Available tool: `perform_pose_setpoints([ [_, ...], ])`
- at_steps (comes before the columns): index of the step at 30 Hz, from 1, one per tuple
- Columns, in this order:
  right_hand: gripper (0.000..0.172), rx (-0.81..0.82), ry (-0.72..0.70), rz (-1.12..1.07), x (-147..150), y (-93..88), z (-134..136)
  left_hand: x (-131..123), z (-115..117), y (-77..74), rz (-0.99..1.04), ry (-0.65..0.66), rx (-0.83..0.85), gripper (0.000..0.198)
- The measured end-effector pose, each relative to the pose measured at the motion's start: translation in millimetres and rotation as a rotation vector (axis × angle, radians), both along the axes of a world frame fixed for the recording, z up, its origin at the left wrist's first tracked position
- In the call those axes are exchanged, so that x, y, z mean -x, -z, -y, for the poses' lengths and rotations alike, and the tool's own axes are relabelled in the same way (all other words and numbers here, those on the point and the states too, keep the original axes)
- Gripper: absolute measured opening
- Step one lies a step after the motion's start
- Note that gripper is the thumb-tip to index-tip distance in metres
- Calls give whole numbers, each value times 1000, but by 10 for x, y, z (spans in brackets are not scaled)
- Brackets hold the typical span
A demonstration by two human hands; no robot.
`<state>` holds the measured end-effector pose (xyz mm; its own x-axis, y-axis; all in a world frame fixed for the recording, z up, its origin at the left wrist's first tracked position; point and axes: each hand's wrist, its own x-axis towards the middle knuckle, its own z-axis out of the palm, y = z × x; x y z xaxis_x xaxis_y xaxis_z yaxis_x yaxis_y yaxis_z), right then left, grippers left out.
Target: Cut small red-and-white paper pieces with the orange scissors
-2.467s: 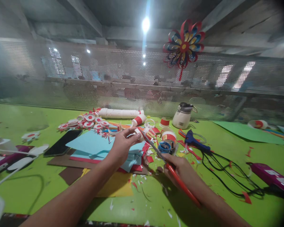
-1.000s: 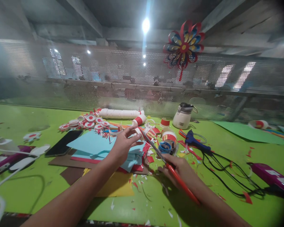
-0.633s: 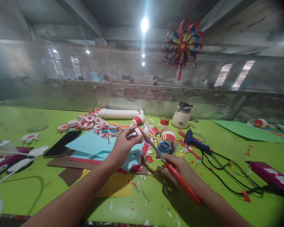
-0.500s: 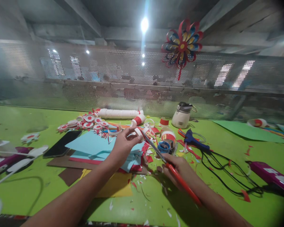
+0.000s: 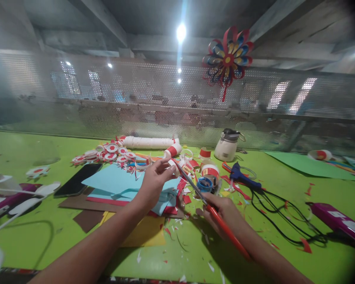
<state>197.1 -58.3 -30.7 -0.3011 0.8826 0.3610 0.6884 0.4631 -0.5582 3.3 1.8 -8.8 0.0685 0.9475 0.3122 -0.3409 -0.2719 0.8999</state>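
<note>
Between the thumb and fingers of my left hand is a small white-and-red paper cup piece, partly hidden by the fingertips. My right hand is closed around a pair of scissors with long red handles. The blades point up and to the left, their tips at the right side of the cup piece. Whether they touch it I cannot tell. Below my left hand lie light blue paper sheets, stacked over red and brown ones. Cut cup pieces and a blue tape roll sit just beyond my right hand.
Red-and-white cut cup bottoms are heaped at the back left, near a white stack of cups. A phone lies left. On the right are a blue glue gun, its black cord, a bottle and a purple power strip.
The cup piece and my left fingers have shifted very slightly. My right hand stays almost in place with the scissors; the other things lie as before.
</note>
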Motion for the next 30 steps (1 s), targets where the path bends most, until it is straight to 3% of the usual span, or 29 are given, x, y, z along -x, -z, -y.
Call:
perform_pose_setpoints([
  [4, 18, 9, 15, 16, 8, -8, -1, 8, -1, -11, 16, -4, -5, 35],
  [10, 23, -106, 53, 84, 22, -13, 19, 8, -16, -1, 37, -12, -4, 35],
  [30, 18, -54, 55, 100, 24, 17, 35, 8, -12, 22, 24, -36, -11, 36],
])
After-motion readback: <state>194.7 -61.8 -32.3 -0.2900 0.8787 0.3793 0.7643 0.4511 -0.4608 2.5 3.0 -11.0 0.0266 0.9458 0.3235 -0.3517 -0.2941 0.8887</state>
